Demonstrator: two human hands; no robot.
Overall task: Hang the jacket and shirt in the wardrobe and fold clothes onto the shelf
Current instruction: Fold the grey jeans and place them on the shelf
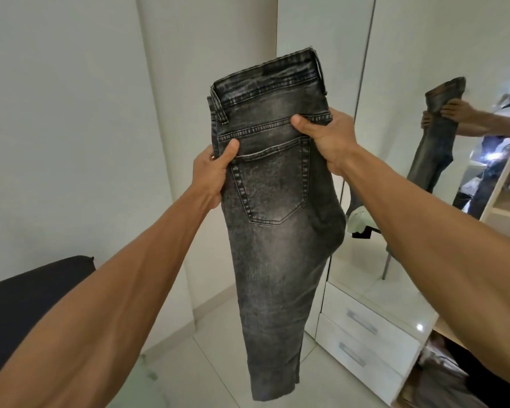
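Left hand (215, 169) and right hand (327, 139) each clamp 1 side edge of the jeans (277, 231). Both thumbs press the front face beside the single back pocket that shows, and the other fingers are wrapped out of sight behind the cloth. The right hand sits a little higher, just above the pocket's top corner, while the left grips at the pocket's opening.

The jeans hang in the air between the 2 hands, held out at arm's length. They look doubled lengthwise, leg on leg. Their long axis runs close to vertical with the waistband up and leaning slightly right, and the hems dangle free well below both hands.

To the right of the jeans stands the wardrobe's mirror door (395, 83), which shows their reflection. Farther right is the open wooden shelf (507, 207), and below and right of the hems are 2 white drawers (368, 325). A dark padded seat (27, 304) lies lower left of the jeans.

As I judge it, the fold to come must cross that long axis, bringing hems to waistband. The shelf lies on the right hand's side, so that arm has the shorter reach.
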